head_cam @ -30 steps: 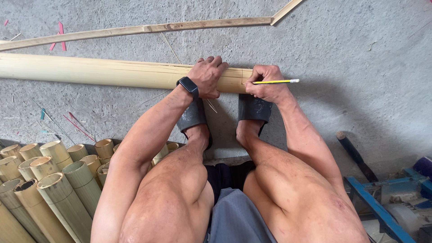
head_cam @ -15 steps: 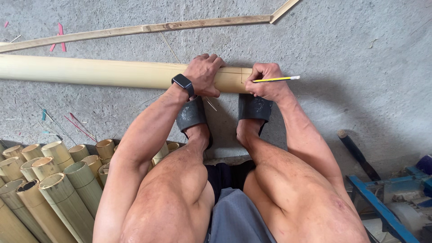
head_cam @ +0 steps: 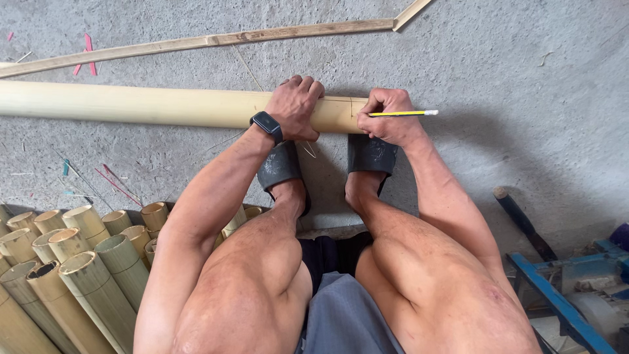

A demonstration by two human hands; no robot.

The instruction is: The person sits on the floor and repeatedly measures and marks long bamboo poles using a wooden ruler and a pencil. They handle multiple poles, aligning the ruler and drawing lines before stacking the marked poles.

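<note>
Bamboo is round, and that is the risk: the long pale pole [head_cam: 164, 105] lies across the concrete floor [head_cam: 524, 78] just beyond both sandalled feet [head_cam: 370, 154], and could roll if pressure eases. The left hand [head_cam: 296, 105] wraps over its top, fingers closed on it, a dark watch [head_cam: 266, 124] on the wrist. The right hand [head_cam: 388, 117] pinches a yellow pencil [head_cam: 401, 113], tip at the pole's near end. Any roll, I judge, would skew the line being marked.
</note>
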